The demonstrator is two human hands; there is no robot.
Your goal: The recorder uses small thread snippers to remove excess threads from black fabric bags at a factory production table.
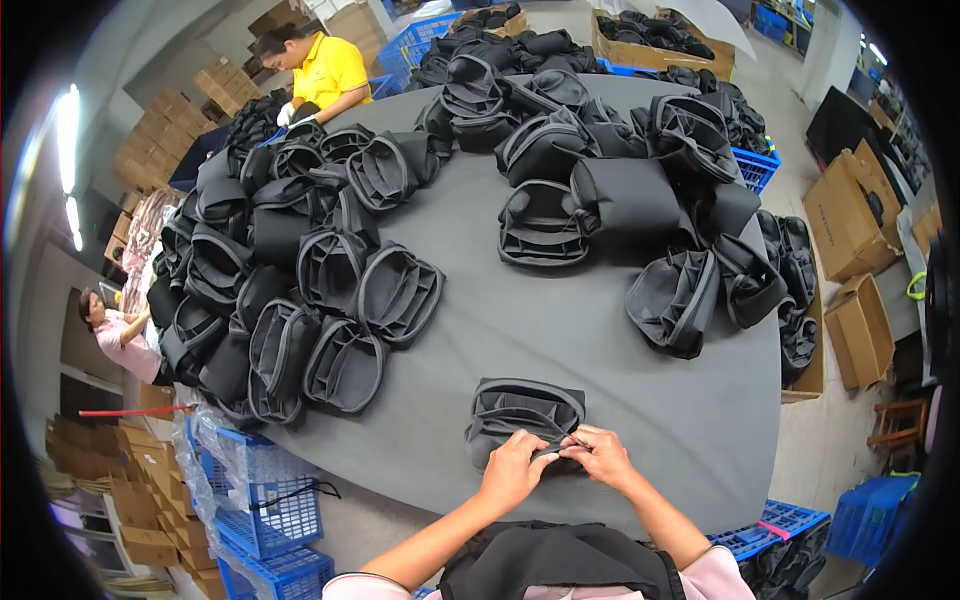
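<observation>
A small black bag (525, 405) with inner dividers lies open-topped on the grey table near me. My left hand (517, 465) pinches the bag's near rim, thumb and fingers closed. Right beside it, my right hand (600, 455) is closed at the same rim, by the bag's right corner. A thin dark sliver shows at the right fingers; whether it is a strap, a zipper end or a tool I cannot tell. The fingertips of both hands almost meet, and they hide part of the edge between them.
Many similar black bags (335, 265) are heaped at the left of the grey table (480, 310), with another group (625, 200) at the far right. Blue crates (285, 510) stand at the lower left, cartons (850, 210) at the right. A person in yellow (330, 70) works across the table; another in pink (120, 335) is at far left.
</observation>
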